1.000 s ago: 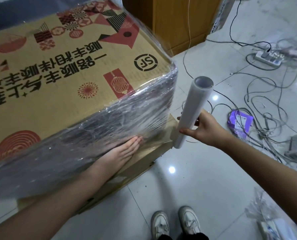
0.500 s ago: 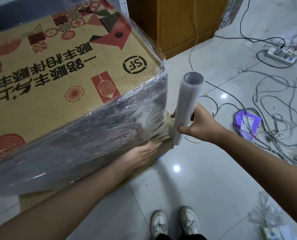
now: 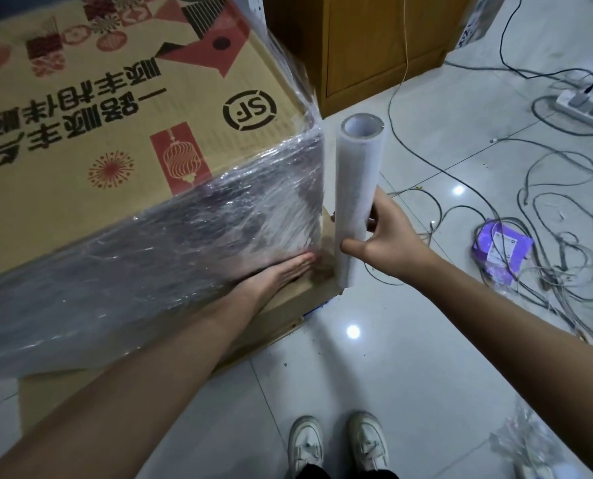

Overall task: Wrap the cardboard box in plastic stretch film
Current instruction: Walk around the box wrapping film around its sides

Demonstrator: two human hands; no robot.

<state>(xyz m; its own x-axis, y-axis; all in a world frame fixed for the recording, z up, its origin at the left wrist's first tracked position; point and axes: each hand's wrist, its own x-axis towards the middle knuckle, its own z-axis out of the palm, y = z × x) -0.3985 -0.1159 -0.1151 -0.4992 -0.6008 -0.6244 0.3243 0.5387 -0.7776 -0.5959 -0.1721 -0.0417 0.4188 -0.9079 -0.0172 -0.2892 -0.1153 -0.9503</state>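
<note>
Fingers (image 3: 374, 216) of my right hand (image 3: 388, 243) curl closed around the upright film roll (image 3: 355, 188) at frame centre, just beside the box corner. My left hand (image 3: 274, 276) lies flat and open, holding nothing, pressing film onto the cardboard box (image 3: 122, 133) that fills the left of the frame. If that palm lifts, I expect the layer to slacken; pulling unevenly round the corner could tear or bunch it.

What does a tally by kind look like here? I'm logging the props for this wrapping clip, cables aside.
Cardboard box: 1
Stretch film roll: 1
Purple packet: 1
Power strip: 1
White shoes: 2
Wooden cabinet: 1
Total: 7
</note>
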